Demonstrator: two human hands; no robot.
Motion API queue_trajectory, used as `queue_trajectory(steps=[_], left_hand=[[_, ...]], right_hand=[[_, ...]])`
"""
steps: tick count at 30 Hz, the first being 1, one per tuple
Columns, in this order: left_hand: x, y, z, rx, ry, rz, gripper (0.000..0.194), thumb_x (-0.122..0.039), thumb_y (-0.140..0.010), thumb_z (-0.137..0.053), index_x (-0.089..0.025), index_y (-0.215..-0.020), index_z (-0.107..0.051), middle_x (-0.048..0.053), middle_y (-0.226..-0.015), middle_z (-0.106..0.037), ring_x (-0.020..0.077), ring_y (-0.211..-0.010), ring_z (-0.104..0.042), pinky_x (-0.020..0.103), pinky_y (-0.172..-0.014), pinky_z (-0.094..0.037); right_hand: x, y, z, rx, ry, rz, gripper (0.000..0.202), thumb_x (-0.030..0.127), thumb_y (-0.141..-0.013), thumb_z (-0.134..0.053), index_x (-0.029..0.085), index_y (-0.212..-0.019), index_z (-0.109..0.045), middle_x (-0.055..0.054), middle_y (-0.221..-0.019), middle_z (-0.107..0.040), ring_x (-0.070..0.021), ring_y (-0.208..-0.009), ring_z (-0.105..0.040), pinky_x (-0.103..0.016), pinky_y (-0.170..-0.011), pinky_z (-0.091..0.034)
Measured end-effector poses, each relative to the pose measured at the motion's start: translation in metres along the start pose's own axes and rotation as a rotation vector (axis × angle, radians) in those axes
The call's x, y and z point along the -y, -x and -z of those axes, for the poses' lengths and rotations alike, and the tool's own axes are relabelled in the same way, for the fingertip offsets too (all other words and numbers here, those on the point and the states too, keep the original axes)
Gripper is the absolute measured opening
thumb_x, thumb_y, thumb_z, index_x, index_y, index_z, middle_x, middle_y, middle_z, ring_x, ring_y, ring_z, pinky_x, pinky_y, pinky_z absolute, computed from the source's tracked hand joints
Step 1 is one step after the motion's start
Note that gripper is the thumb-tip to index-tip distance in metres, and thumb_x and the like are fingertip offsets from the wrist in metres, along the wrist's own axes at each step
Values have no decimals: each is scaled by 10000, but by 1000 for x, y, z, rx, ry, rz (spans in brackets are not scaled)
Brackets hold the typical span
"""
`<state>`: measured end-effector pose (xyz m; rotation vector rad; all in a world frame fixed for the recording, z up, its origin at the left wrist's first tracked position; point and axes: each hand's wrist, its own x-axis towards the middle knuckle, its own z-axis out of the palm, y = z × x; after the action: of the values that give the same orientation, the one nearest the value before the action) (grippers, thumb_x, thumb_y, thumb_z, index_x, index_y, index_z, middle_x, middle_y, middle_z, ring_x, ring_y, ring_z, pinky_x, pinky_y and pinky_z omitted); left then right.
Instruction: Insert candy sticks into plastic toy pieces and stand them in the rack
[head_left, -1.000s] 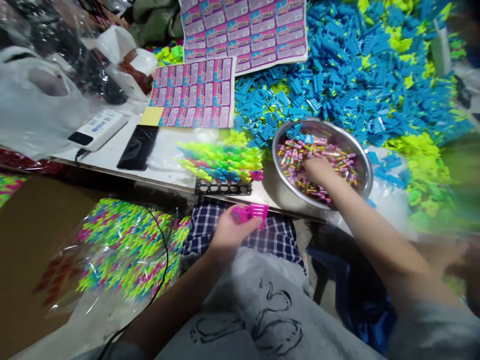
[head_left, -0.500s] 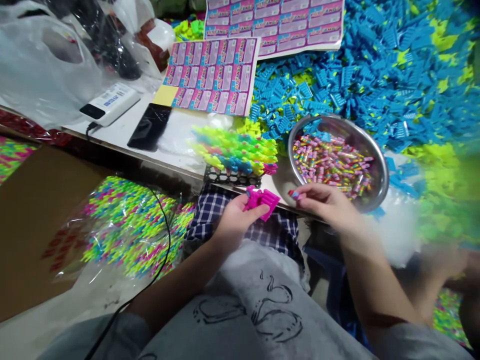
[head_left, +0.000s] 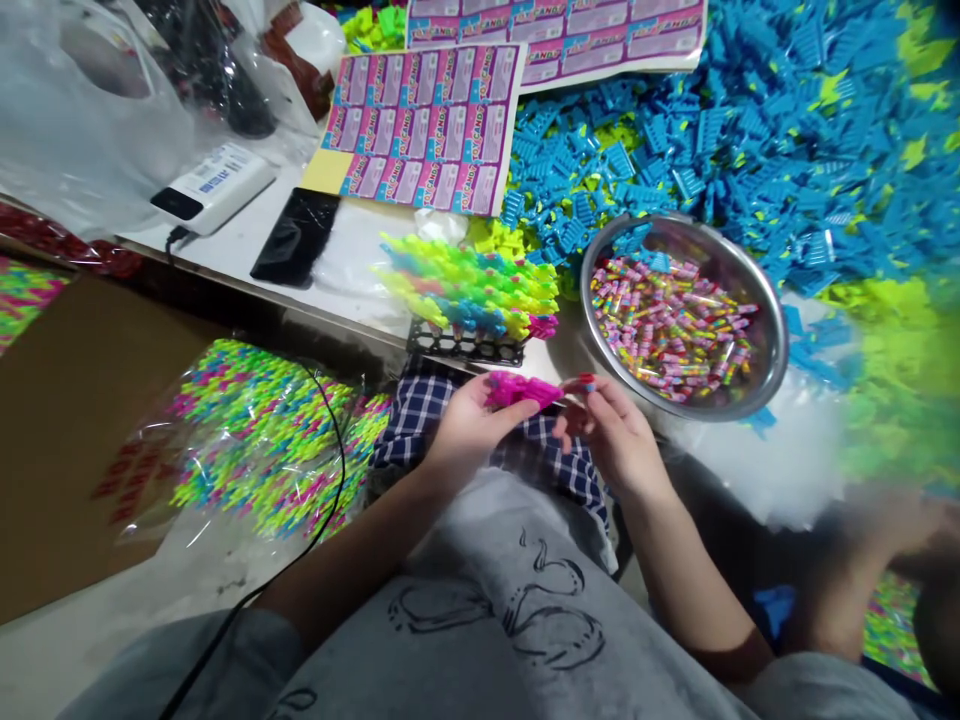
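Over my lap, my left hand [head_left: 472, 425] is closed around a bright pink plastic toy part [head_left: 525, 390], thumb lying along its lower edge. My right hand [head_left: 611, 425] pinches a small candy tube [head_left: 586, 383] with a red end, just right of the pink piece. The two hands are close together; whether the tube touches the pink part I cannot tell. Behind them a black rack [head_left: 465, 347] holds several yellow, green and blue toy pieces [head_left: 480, 290] upright. A steel bowl [head_left: 780, 340] full of small candy tubes [head_left: 675, 330] stands to the right.
Blue plastic parts [head_left: 720, 140] heap up at the back right. Sticker sheets [head_left: 427, 130], a black phone [head_left: 296, 238] and a white power bank [head_left: 214, 188] lie on the table. Left below, a clear bag [head_left: 262, 440] holds colourful pieces beside a cardboard box [head_left: 75, 450]. Another person's arm [head_left: 847, 560] shows at right.
My right hand has moved from the bowl's edge leftward to the pink part, bringing the candy tube. The pink part has turned in my left hand and now looks narrower.
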<state>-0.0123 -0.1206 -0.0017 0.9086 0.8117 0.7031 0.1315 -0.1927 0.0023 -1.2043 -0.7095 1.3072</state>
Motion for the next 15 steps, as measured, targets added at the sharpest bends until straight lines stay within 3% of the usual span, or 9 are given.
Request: queue_trajectory(steps=[2,5,7,9,12,14,15], left_hand=[[1,-2,4,40,-131,-21,167,-237,-655,-681,-150,-791,-638,41,-807,-661,165,-804,-603,322,-807,-451],[8,-5,12,30,-269,-124,228,-205,-640,-668,-169,-861,-628,57,-949,-620,174,-890,-565,312,-824,-430],[16,-5,19,-48,-246,-155,333,-225,-647,-654,-199,-971,-584,45,-1032,-578,156,-907,-541,283,-809,-420],[24,-2,23,-65,-120,-93,285,-368,-715,-580,-198,-943,-568,23,-897,-589,129,-774,-542,262,-717,-430],[29,5,24,-5,48,43,447,-585,-751,-418,-168,-681,-561,-10,-560,-511,106,-525,-467,244,-533,-401],[26,7,22,-56,66,96,424,-576,-701,-519,-161,-618,-548,-21,-513,-496,91,-482,-442,227,-487,-374],[23,7,21,-106,73,106,384,-537,-676,-581,-157,-628,-556,-25,-523,-511,83,-481,-444,216,-481,-368]], right_hand=[[-4,2,-7,-12,-80,51,175,374,-857,-467,244,-963,-519,-40,-1022,-594,-135,-625,-594,-234,-437,-455],[-11,5,-18,-94,-55,162,146,333,-846,-505,238,-956,-523,-31,-901,-642,-145,-655,-612,-279,-557,-510],[-15,7,-22,-184,16,295,138,281,-831,-541,243,-963,-536,-21,-869,-653,-154,-724,-622,-306,-667,-514],[-17,9,-25,-203,122,428,151,241,-823,-552,242,-973,-549,-32,-906,-656,-175,-828,-618,-340,-758,-496],[-17,12,-27,-45,325,498,193,193,-814,-547,232,-1003,-568,-62,-964,-653,-205,-921,-599,-382,-816,-474],[-15,14,-28,74,446,496,215,166,-787,-575,224,-992,-598,-69,-992,-650,-219,-952,-589,-391,-830,-470],[-15,15,-29,73,464,491,215,161,-779,-584,225,-983,-613,-67,-1004,-648,-220,-950,-591,-388,-829,-473]])
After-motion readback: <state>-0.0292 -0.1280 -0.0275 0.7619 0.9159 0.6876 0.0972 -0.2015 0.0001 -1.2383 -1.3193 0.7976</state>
